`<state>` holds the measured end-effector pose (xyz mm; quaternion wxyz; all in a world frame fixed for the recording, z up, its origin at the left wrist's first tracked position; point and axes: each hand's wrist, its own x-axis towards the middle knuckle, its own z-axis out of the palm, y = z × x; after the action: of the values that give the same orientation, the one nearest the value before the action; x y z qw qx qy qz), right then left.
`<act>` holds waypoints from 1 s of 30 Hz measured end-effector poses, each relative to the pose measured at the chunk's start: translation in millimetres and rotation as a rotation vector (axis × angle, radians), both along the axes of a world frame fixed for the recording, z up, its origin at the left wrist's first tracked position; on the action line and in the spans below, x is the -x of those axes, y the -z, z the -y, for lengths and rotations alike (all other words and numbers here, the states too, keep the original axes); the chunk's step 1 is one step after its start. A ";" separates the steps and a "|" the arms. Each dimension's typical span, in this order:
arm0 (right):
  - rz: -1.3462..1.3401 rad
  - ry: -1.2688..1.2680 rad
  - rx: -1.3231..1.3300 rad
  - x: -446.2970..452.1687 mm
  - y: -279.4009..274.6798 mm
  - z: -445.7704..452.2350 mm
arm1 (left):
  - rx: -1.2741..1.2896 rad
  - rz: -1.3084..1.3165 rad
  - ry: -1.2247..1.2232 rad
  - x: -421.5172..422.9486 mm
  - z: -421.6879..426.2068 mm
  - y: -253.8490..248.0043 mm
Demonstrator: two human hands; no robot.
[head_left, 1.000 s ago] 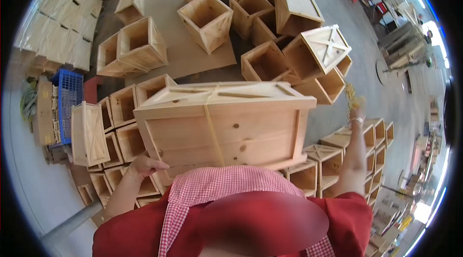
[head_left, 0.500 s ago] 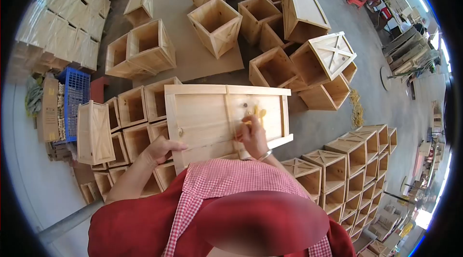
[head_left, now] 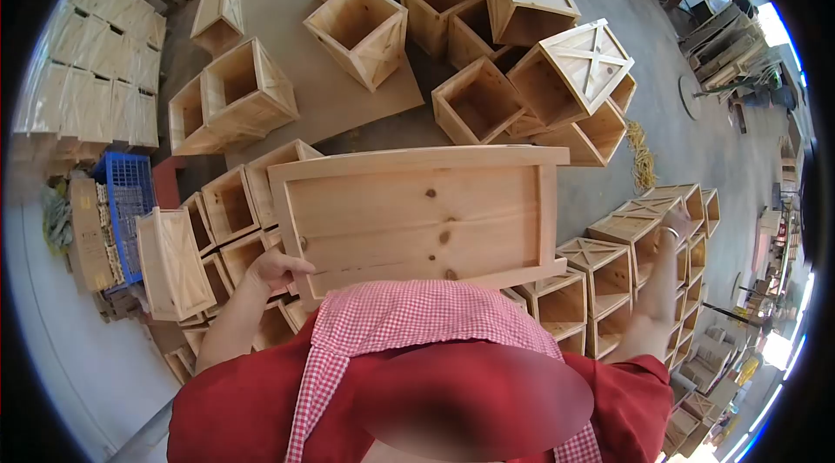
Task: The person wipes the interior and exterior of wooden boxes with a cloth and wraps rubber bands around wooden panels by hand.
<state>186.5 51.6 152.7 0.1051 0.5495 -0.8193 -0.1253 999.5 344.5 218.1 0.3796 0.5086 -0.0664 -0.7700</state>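
A large wooden crate (head_left: 417, 219) stands right in front of my checked apron, its framed, knotty side panel facing up toward me. My left hand (head_left: 280, 270) is closed on the crate's lower left edge, thumb on top. Stretched far out to the right, my right hand (head_left: 677, 221) is over the stacked crates (head_left: 600, 263); its fingers are blurred, and what they hold, if anything, cannot be made out. No band shows across the panel.
Open wooden crates (head_left: 358, 28) stand on and around a cardboard sheet (head_left: 296, 19) ahead. Yellow strands (head_left: 641, 157) lie on the floor at right. A blue basket (head_left: 126, 211) and a closed crate (head_left: 174, 263) are at left.
My right hand has moved from the panel far out to the right. The yellow band seen on the crate earlier no longer shows. The crate appears larger and turned, with my left hand still on it.
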 end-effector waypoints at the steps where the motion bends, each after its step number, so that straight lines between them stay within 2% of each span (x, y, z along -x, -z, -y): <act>1: 0.244 0.126 0.158 16.1 -13.0 -8.1 | 0.016 -0.021 -0.006 -1.9 8.5 2.0; 2: 0.403 0.167 0.215 6.5 -24.9 -16.0 | 0.000 -0.024 -0.007 -1.3 20.8 2.8; 4: 0.705 0.117 0.075 -107.4 -42.7 -39.1 | -0.010 -0.008 0.140 6.5 63.1 5.5; 5: 0.866 0.113 -0.018 -160.1 -42.3 -46.1 | -0.007 -0.008 0.135 13.0 85.3 9.8; 6: 1.002 -0.050 0.024 -160.9 2.9 -46.8 | 0.037 0.024 0.168 19.9 107.4 15.4; 7: 1.267 0.067 -0.064 -174.1 36.3 -41.3 | 0.078 0.063 0.204 25.5 130.6 20.2; 9: 1.418 -0.031 -0.007 -227.6 65.9 -32.9 | 0.049 0.053 0.256 34.5 176.1 31.4; 12: 1.296 0.007 -0.252 -252.3 106.1 -14.0 | 0.038 0.066 0.375 54.1 253.9 30.9; 13: 1.353 0.226 -0.296 -261.0 98.9 -0.7 | 0.068 0.100 0.431 59.5 281.9 31.6; 15: 1.629 0.151 0.049 -273.6 116.6 12.0 | 0.111 0.089 0.522 61.5 333.2 65.5; 16: 1.650 0.128 -0.005 -277.0 122.8 21.1 | 0.063 0.124 0.493 72.9 362.2 52.4; 17: 1.502 0.116 -0.054 -273.4 131.4 33.7 | 0.205 0.016 0.543 69.0 391.6 89.8; 18: 1.349 0.097 -0.092 -267.0 140.0 45.2 | 0.223 0.060 0.569 66.9 419.1 116.5; 19: 1.306 0.068 -0.066 -261.0 164.2 53.2 | 0.188 0.079 0.633 64.3 450.2 151.5; 20: 1.265 0.032 -0.043 -258.1 191.6 60.4 | 0.150 0.163 0.628 66.8 476.9 162.1; 21: 1.349 0.155 -0.068 -257.9 205.3 69.3 | 0.212 0.274 0.580 69.9 502.4 201.1; 22: 1.422 0.286 -0.095 -260.9 215.6 78.5 | 0.279 0.471 0.577 79.7 521.3 192.9; 23: 1.421 0.226 0.006 -272.2 217.2 87.4 | 0.265 0.484 0.494 86.8 540.4 202.3; 24: 1.416 0.172 0.114 -280.6 217.1 93.6 | 0.314 0.678 0.506 90.6 556.7 199.4; 25: 1.422 0.147 0.084 -284.6 219.5 101.8 | 0.378 0.816 0.551 92.6 571.2 192.3; 26: 1.329 0.144 0.127 -286.1 223.4 110.0 | 0.440 0.952 0.603 92.2 580.4 190.8; 27: 1.235 0.140 0.176 -289.0 226.3 117.4 | 0.422 0.958 0.581 91.8 581.3 201.1; 29: 1.137 0.129 0.110 -296.0 217.0 129.4 | 0.722 1.287 0.380 92.1 571.6 222.6; 30: 1.035 0.137 0.064 -300.8 207.3 133.4 | 0.710 1.291 0.359 84.0 557.0 219.2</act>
<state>487.3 -81.8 -54.6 -0.3053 0.4810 -0.8016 0.1813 915.5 -212.5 -1.1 0.2751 0.6870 -0.6011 -0.3016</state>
